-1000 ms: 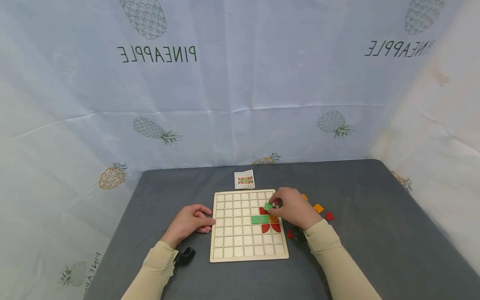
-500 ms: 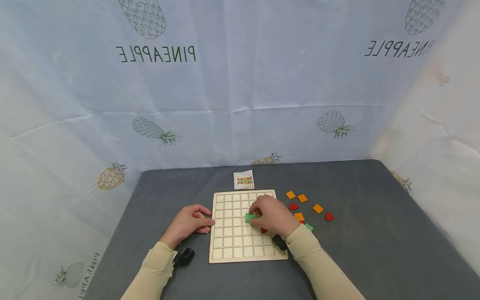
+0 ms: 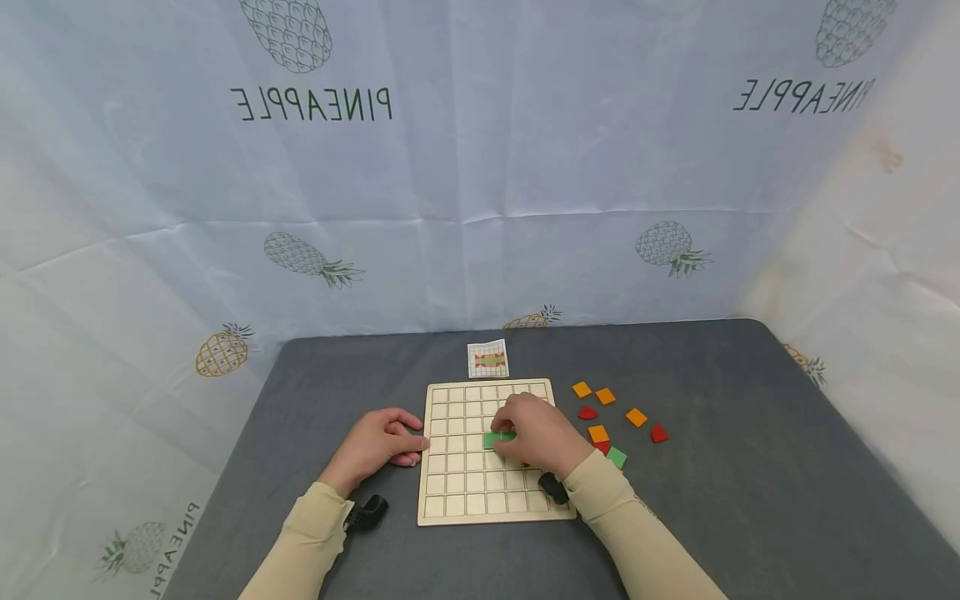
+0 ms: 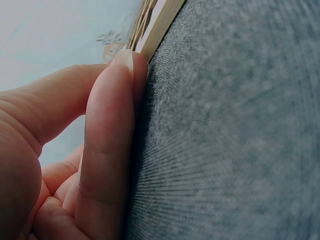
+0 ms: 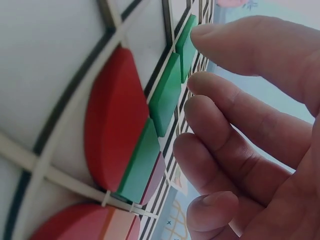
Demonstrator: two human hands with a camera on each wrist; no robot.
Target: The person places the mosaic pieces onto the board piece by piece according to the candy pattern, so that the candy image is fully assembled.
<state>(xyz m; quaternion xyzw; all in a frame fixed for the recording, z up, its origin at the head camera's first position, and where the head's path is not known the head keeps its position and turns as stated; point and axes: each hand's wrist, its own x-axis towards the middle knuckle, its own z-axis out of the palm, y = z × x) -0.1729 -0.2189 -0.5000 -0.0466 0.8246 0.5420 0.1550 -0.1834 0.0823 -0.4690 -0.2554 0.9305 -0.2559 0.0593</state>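
A wooden grid board [image 3: 455, 482] lies on the dark table. My left hand [image 3: 375, 444] grips its left edge, with the thumb and a fingertip together at the rim [image 4: 161, 30] in the left wrist view. Over the board, my right hand [image 3: 542, 435] pinches a green square tile [image 3: 490, 441] between thumb and index finger. That tile [image 5: 185, 52] sits in its cell at the end of a row in the right wrist view. Beside it lies another green tile [image 5: 165, 97], with a red curved piece [image 5: 116, 120] nearer the camera. The right hand hides much of this from the head view.
Right of the board lie loose pieces: several orange squares [image 3: 636, 417], some red pieces [image 3: 659, 433] and a green square [image 3: 617, 457]. A small pattern card [image 3: 488, 360] lies behind the board. A pineapple-print curtain [image 3: 420, 275] hangs beyond the table.
My right hand has carried the green tile leftward from the board's right side and lowered it into a cell at the row's left end. My left hand has stayed at the board's edge.
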